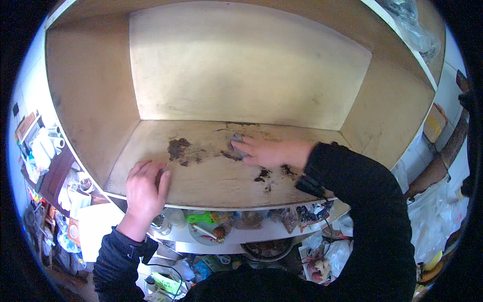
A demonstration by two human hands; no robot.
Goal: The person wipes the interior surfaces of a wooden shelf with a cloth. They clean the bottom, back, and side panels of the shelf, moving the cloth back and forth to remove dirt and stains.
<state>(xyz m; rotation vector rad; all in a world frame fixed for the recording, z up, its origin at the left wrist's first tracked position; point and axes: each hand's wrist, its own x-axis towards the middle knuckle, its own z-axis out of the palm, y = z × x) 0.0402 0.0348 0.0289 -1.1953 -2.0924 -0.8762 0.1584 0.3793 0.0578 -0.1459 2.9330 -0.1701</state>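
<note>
My right hand (260,151) presses flat on the bottom board (211,185) of a worn cabinet compartment. Under its fingertips shows a crumpled grey rag (237,139), mostly covered by the hand. Dark brown worn or stained patches (178,148) mark the board to the left of that hand, and blackish patches (263,174) lie just in front of it. My left hand (145,187) rests near the board's front left edge, thumb apart from the curled fingers. A dark area shows between thumb and fingers, seemingly shadow.
Side walls and a pale back panel (249,68) enclose the compartment. Below its front edge, a lower shelf holds a green-handled tool (200,218), jars and bags. Clear plastic bags (434,222) lie at right. A cluttered brown shelf unit (56,181) stands left. A cable (330,230) hangs near my right sleeve.
</note>
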